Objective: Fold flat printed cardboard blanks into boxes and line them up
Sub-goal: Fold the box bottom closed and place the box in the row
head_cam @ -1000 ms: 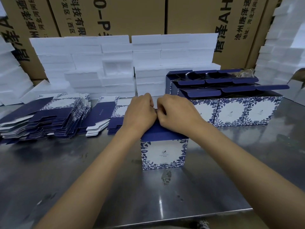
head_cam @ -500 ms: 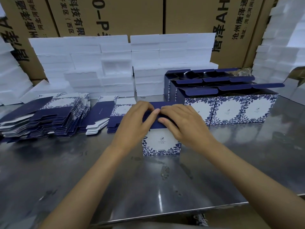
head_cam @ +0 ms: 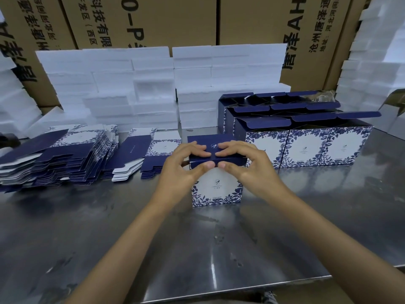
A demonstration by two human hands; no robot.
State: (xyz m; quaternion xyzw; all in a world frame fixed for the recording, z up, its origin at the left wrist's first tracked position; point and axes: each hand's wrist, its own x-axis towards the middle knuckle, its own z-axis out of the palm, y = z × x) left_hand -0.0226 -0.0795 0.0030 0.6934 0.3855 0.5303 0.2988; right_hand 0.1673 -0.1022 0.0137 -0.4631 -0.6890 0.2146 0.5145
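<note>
Two hands (head_cam: pixel 215 170) pinching blue box (head_cam: pixel 217 185) lid, cartons (head_cam: pixel 252 29) printed "AH"

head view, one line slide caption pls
Both hands, left and right, pinch a blue floral box lid shut.

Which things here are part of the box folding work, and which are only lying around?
Part of the job: box held by left hand and right hand; flat blanks; finished boxes.
Lying around: foam blocks; brown cartons.

head – forward-down | close over steel table (head_cam: pixel 109 238) – single view
</note>
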